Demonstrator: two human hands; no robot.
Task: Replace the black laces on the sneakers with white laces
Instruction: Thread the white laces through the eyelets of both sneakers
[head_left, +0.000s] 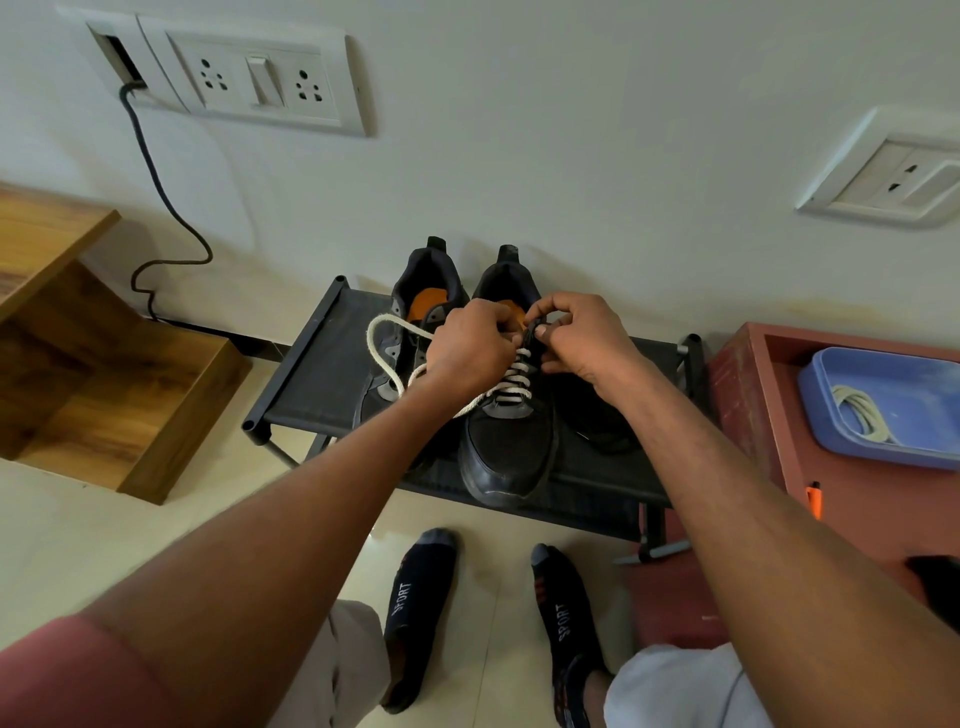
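Note:
Two black sneakers stand side by side on a low black rack (311, 374), heels to the wall. The right sneaker (506, 452) carries a white lace (511, 387) crossed through its eyelets. Its loose end loops out to the left over the left sneaker (410, 291), which shows an orange insole. My left hand (470, 345) holds the white lace near the tongue. My right hand (584, 338) pinches the top edge of the right sneaker by its upper eyelets. A dark lace pile (602, 431) lies on the rack right of the shoe.
A blue tub (883, 410) holding another coiled white lace (860, 410) sits on a red cabinet (748, 384) at the right. A wooden shelf unit (104, 384) stands left. A black cable (166, 208) hangs from the wall socket. My socked feet are on the tiled floor below the rack.

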